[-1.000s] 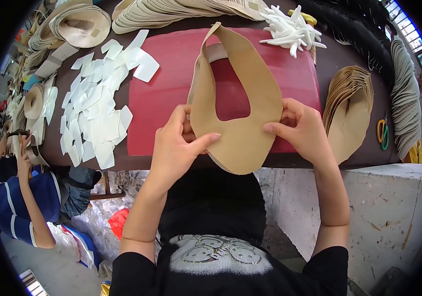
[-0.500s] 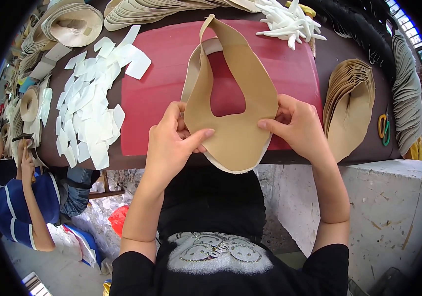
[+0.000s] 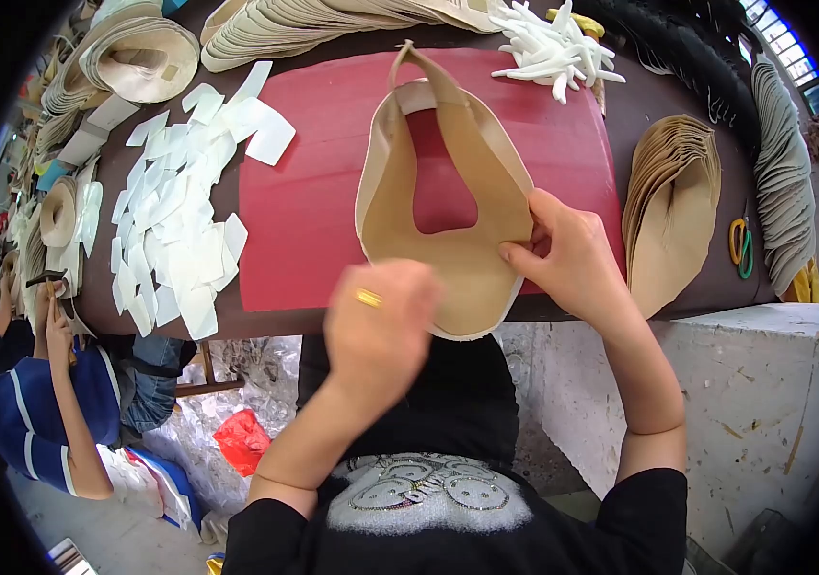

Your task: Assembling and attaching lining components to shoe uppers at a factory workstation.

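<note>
A tan horseshoe-shaped shoe upper (image 3: 467,259) with a pale lining lies on a red mat (image 3: 304,192) at the near edge of the brown table. My right hand (image 3: 572,259) pinches its right arm between thumb and fingers. My left hand (image 3: 380,331) hovers blurred over the piece's lower left edge, back toward me with a gold ring showing. Its fingers are curled under and hidden, and I cannot tell whether they touch the piece.
Several white cut pieces (image 3: 179,211) spread left of the mat. White strips (image 3: 553,48) and stacked tan uppers (image 3: 313,24) lie at the far edge. More tan pieces (image 3: 668,201), scissors (image 3: 740,244) and a grey stack (image 3: 783,182) sit right. Another person (image 3: 35,422) works lower left.
My left hand has come off the piece's lower left edge and moved back toward me. The right hand keeps its grip, and the piece has shifted slightly right.
</note>
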